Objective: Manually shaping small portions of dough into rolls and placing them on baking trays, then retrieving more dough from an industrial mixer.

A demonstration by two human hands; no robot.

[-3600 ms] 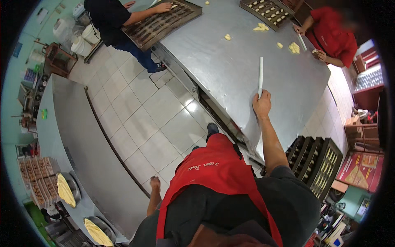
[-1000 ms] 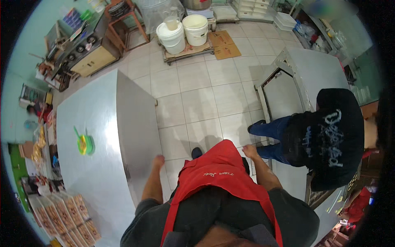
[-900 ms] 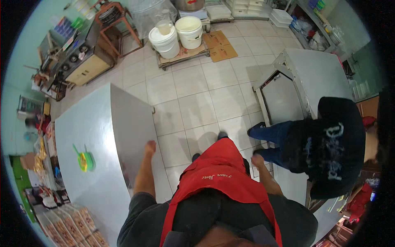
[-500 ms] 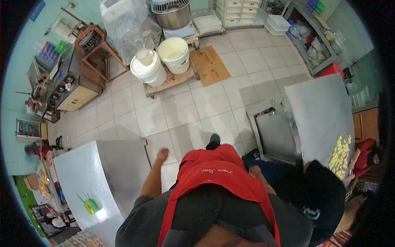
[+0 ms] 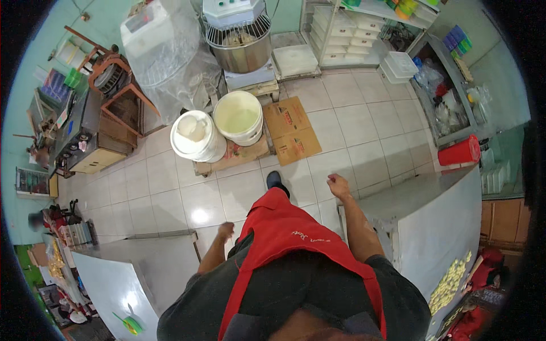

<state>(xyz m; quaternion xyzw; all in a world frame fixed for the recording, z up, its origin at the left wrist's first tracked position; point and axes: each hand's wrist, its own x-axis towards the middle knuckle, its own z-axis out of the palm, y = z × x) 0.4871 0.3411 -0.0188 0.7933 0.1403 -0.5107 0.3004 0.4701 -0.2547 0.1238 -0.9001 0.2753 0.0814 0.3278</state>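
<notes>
My right hand (image 5: 338, 186) is held out in front of me over the tiled floor, its fingers loosely curled with nothing in them. Lower and to the left, my left hand (image 5: 226, 231) hangs beside my red apron (image 5: 296, 227), curled in and holding nothing I can see. Neither hand touches anything. One dark shoe (image 5: 274, 179) shows ahead of the apron. Nearest in front stand a lidded white bucket (image 5: 199, 149) with a pale container on top and an open white bucket (image 5: 239, 128), both on a low wheeled wooden platform (image 5: 236, 156).
Flattened cardboard (image 5: 293, 133) lies beside the buckets. Behind them stands a mixer with a steel bowl (image 5: 242, 54). Metal tables flank me: the left table (image 5: 108, 278) bears a green item, the right table (image 5: 438, 227) many pale dough pieces (image 5: 452, 284). People in red (image 5: 483, 275) stand beyond it.
I have moved forward, closer to the buckets, and past a person in black on my right, now out of view. My right arm has swung forward; both tables have slid back.
</notes>
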